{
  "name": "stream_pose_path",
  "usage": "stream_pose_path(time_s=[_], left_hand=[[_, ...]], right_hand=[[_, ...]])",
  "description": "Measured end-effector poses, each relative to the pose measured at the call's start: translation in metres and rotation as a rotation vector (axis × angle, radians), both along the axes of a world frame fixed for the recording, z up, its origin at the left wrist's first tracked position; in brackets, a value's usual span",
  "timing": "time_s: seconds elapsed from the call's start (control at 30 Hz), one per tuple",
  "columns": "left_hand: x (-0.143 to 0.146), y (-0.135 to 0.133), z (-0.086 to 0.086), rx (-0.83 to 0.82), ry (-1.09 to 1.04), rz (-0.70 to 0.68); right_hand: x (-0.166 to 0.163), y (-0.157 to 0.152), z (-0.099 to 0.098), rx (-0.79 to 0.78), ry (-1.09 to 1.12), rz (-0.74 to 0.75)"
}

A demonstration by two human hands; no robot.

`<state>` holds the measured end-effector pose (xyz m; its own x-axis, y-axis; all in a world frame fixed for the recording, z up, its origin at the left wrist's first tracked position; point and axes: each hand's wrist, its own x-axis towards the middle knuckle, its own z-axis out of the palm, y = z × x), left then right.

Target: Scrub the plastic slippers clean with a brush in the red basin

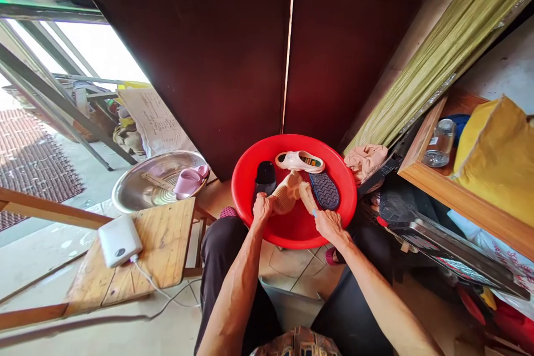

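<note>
A red plastic basin [287, 233] stands between my knees. My left hand [262, 207] is closed on the end of a beige slipper [287, 194], whose ridged sole faces up. My right hand [329, 225] is wrapped round a brush [307, 196] with a pale body and a bit of blue near my fingers. The brush's far end meets the slipper; its bristles are hidden. Inside the basin lie a white slipper [301, 161] at the back, a dark blue slipper [325, 190] sole up at the right, and a black slipper [265, 177] at the left.
Left of the basin, a metal bowl [125, 186] holds pink slippers [191, 181]. A white power bank [120, 240] with a cable sits on a wooden stool [167, 250]. Dark doors [233, 67] rise behind the basin. A crumpled pink cloth [367, 160] and a wooden shelf [471, 189] are at the right.
</note>
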<state>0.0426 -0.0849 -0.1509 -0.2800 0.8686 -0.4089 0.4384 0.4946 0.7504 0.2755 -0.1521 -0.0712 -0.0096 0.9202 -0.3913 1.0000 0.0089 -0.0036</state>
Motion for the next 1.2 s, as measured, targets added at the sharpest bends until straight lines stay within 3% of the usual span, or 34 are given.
stream_pose_path(time_s=[0.17, 0.33, 0.43, 0.6, 0.7, 0.9, 1.1, 1.2], left_hand=[[0.001, -0.002, -0.007, -0.028, -0.085, -0.008], [0.003, -0.003, -0.011, -0.002, -0.469, 0.124], [0.003, -0.003, -0.01, 0.016, -0.612, 0.157], [0.001, -0.005, -0.006, 0.098, -0.529, 0.245], [-0.002, -0.005, -0.006, 0.137, -0.407, 0.288], [-0.007, -0.004, -0.01, 0.165, -0.156, 0.259], [-0.01, -0.013, -0.002, 0.106, -0.338, 0.08], [-0.007, -0.015, 0.002, 0.054, -0.365, 0.038]], right_hand=[[0.012, -0.009, 0.009, -0.038, 0.113, -0.025], [0.017, -0.062, 0.004, 0.065, 0.251, 0.056], [0.002, -0.059, -0.003, 0.108, 0.256, 0.119], [-0.029, 0.008, -0.012, 0.157, 0.167, 0.053], [-0.025, 0.027, -0.018, 0.143, 0.077, -0.049], [0.011, 0.006, -0.029, -0.032, 0.006, -0.056], [0.012, 0.011, -0.018, -0.016, 0.052, -0.13], [0.011, -0.003, -0.007, 0.007, 0.135, -0.158]])
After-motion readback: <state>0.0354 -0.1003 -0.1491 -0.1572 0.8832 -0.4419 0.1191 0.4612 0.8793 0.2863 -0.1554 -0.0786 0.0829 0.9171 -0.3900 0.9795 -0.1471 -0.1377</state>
